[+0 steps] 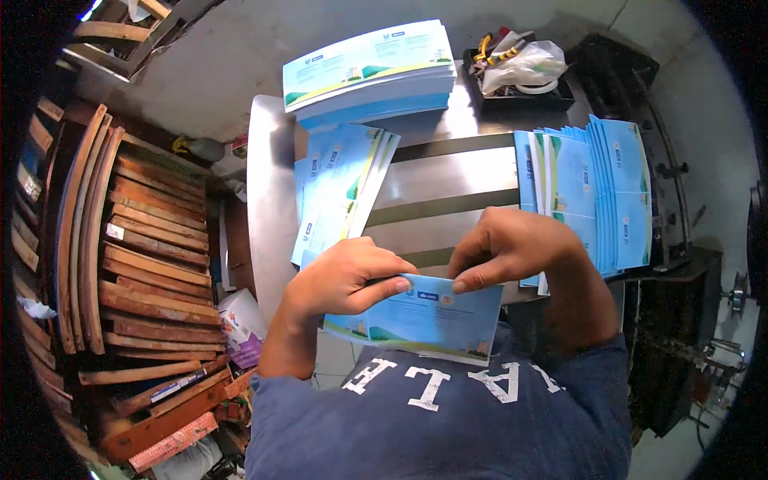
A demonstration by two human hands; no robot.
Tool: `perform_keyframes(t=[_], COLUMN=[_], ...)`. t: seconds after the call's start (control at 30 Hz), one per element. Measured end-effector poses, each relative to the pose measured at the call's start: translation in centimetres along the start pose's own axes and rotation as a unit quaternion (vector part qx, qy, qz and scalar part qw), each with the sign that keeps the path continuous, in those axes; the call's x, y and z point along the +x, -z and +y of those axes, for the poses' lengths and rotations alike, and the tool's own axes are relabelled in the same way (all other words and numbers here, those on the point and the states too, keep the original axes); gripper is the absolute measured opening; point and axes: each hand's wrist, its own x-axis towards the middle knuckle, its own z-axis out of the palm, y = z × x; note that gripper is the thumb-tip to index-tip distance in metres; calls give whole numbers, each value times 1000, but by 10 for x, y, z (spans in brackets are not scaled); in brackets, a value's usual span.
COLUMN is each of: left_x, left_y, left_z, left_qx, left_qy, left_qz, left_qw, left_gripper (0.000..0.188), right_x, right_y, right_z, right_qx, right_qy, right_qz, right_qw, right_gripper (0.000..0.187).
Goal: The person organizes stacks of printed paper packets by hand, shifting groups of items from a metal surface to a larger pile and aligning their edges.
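Against my chest hangs a light-blue printed leaflet with a green-and-yellow landscape strip along its lower edge. My left hand pinches its top edge between thumb and bent fingers. A little to the right, my right hand grips the same edge, thumb on the front. Just beyond my left hand lies a loose, slightly fanned pile of similar leaflets. Right of my right hand, overlapping leaflets spread in a long row, some partly hidden by that hand and forearm.
A tall stack of printed sheets stands at the table's far side. Beside it, a black box holds tools and a plastic bag. The metal table has dark slots. Wooden slats are stacked at left; dark metal equipment stands at right.
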Motion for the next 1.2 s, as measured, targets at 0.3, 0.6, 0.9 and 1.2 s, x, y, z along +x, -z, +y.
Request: perform_keyframes(t=[0.3, 0.6, 0.9, 1.2], left_x=[19, 21, 23, 37], left_y=[7, -1, -12, -26], left_z=[-8, -17, -20, -22], left_qx=[-62, -122, -275, -326], left_qy=[-52, -59, 29, -16], left_qz=[-48, -37, -84, -94], left_qw=[996, 990, 957, 941], left_gripper=[18, 20, 27, 27], right_x=[17, -9, -19, 4], right_y=[-7, -26, -45, -85], right_z=[40, 30, 37, 59], right_qx=[290, -2, -268, -157], right_qy=[102, 241, 315, 372], right_qz=[-116, 130, 337, 448], right_qw=[944, 962, 846, 798], right_gripper=[27, 21, 25, 30])
